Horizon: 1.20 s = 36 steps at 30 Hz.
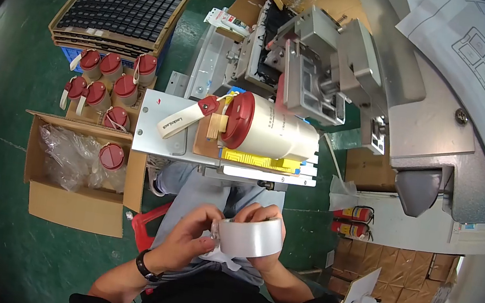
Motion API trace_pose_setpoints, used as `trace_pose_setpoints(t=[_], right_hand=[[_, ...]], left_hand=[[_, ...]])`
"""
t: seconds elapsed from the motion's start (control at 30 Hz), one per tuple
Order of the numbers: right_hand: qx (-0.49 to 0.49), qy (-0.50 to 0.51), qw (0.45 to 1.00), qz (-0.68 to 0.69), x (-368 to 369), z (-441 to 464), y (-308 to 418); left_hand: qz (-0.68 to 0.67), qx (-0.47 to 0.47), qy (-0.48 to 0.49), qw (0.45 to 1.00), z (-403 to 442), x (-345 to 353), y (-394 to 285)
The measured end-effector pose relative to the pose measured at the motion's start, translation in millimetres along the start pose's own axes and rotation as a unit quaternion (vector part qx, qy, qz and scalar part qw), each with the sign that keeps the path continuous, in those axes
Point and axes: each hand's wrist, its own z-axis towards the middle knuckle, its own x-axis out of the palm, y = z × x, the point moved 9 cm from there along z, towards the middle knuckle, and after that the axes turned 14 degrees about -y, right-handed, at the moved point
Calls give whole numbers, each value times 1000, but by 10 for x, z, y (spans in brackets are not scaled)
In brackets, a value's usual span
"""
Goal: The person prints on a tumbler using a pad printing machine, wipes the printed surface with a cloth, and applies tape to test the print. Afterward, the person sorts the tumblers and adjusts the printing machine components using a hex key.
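I hold a wide roll of whitish, clear-looking tape (251, 237) over my lap. My right hand (272, 230) is wrapped round the roll from behind and the right side. The thumb and fingers of my left hand (190, 237) pinch at the roll's left edge, where crumpled film shows; whether it is the tape's loose end I cannot tell. Beyond my hands, a cream tumbler (282, 130) with a red lid (238, 121) lies on its side in a yellow-and-blue fixture (261, 161) on the machine. Its strap (180, 121) hangs out to the left.
Left of the machine stands an open carton (76, 209) with plastic bags and a tumbler. Several red-lidded tumblers (97, 94) stand behind it, near stacked black trays (123, 7). The machine's metal head (316, 87) overhangs the fixture. Fire extinguishers (351, 221) are at right.
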Motion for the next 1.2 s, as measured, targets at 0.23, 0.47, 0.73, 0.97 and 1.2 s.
trace_pose_setpoints(t=[0.23,0.47,0.73,0.97,1.2], right_hand=[[-3,43,999,30,83,-76,-15],[-15,75,997,22,81,-104,35],[-4,116,992,-53,61,-225,90],[46,113,984,-131,-349,-401,-69],[-208,335,729,-559,-330,-598,36]], left_hand=[[76,22,29,996,-79,-5,34],[138,78,10,987,-80,-23,-38],[305,140,-1,942,-119,-255,0],[363,338,-130,859,26,-292,-628],[431,531,-66,727,596,411,-1641]])
